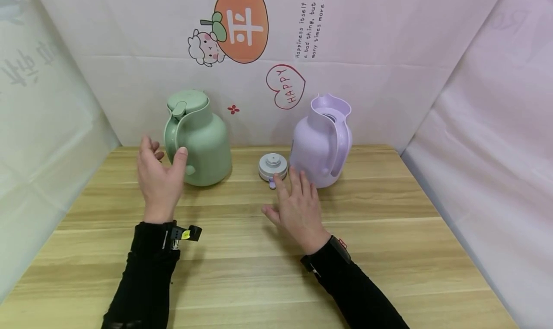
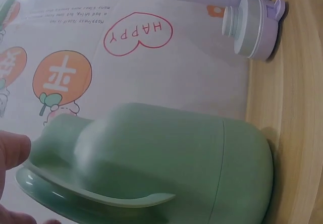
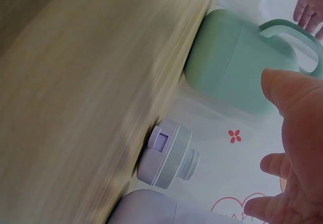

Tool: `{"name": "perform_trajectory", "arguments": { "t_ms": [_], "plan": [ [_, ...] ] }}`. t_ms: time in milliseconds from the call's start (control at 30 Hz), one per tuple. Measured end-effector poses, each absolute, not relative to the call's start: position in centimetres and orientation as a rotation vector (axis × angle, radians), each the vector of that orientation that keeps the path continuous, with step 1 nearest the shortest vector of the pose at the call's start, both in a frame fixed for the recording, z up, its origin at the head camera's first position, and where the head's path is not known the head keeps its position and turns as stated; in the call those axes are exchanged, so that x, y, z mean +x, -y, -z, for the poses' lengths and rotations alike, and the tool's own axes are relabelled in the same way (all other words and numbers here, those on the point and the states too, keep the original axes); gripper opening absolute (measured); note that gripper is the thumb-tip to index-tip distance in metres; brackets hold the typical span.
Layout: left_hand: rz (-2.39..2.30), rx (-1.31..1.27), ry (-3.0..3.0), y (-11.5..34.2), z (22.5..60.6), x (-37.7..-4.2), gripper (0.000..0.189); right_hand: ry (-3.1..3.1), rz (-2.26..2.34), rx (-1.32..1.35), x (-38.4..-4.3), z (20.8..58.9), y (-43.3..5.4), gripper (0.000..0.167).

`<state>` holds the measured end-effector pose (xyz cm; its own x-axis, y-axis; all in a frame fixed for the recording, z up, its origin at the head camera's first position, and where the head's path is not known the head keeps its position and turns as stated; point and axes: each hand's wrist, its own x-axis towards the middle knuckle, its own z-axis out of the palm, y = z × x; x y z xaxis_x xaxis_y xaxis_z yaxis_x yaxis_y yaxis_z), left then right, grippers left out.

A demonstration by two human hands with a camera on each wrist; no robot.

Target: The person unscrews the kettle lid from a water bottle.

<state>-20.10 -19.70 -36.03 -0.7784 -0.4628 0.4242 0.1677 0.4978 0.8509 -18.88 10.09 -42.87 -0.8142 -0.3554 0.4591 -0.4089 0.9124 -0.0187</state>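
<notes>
A green thermos jug [image 1: 211, 146] with its lid on stands upright at the left, its handle facing my left hand [image 1: 161, 185]. That hand is held beside the handle, thumb apart from the fingers; in the left wrist view the thumb [image 2: 14, 151] shows near the jug's neck, with no grip visible. A lilac thermos jug [image 1: 308, 149] stands at the right with its top uncovered. Between the jugs, a grey and lilac lid [image 3: 169, 153] rests upside down on the table. My right hand [image 1: 300, 211] spreads its fingers in front of the lid and the lilac jug, holding nothing.
The wood-grain table [image 1: 242, 266] ends at a white printed cloth backdrop [image 1: 371, 41] just behind the jugs. White cloth walls stand at the left [image 1: 47, 127] and right [image 1: 488, 127].
</notes>
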Motion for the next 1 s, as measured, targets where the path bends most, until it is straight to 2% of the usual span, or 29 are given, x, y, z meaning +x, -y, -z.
{"name": "perform_trajectory", "arguments": {
  "t_ms": [200,700,1000],
  "plan": [
    [1.468,0.277,2.078,19.6,36.4,-21.0,0.067,2.621,-0.142,0.54,-18.9,43.1,-10.1,0.089],
    [1.659,0.219,2.071,19.3,36.5,-21.9,0.055,2.628,-0.149,0.552,-18.8,43.1,-10.1,0.088],
    [1.779,0.227,1.957,19.2,36.7,-22.8,0.034,2.669,-0.153,0.549,-18.8,43.2,-10.0,0.088]
  ]
}}
